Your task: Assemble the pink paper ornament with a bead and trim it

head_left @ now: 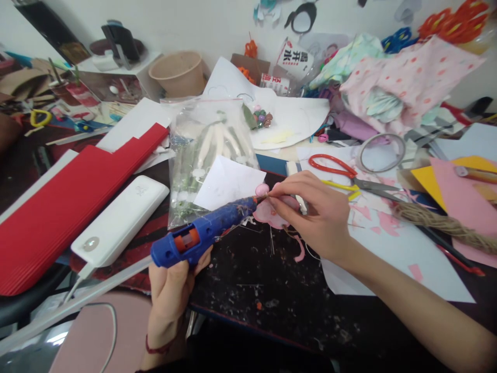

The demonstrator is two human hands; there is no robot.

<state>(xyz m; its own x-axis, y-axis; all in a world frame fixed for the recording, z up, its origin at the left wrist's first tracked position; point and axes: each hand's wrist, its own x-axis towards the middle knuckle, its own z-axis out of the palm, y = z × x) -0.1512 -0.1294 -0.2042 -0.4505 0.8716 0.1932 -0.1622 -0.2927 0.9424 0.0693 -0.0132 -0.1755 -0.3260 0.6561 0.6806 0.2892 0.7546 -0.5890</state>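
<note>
My left hand (173,290) is wrapped round the handle of a blue glue gun (217,225), which points up and to the right; a long glue stick (97,285) sticks out of its back. At the gun's tip, my right hand (316,212) pinches with thumb and forefinger; what it holds there is too small to make out. Pink flower-like pieces (269,213) lie below and behind the fingertips, with a small pink round piece (262,189) beside the nozzle. A curled pink strip (299,248) rests on the dark table (248,295).
Left of the gun are a white power bank (122,220) and a red folded sheet (70,202). Behind it lies a clear bag (182,155). Scissors (373,185), a tape roll (381,153) and twine (446,223) lie right. A tan bowl (178,75) stands at the back.
</note>
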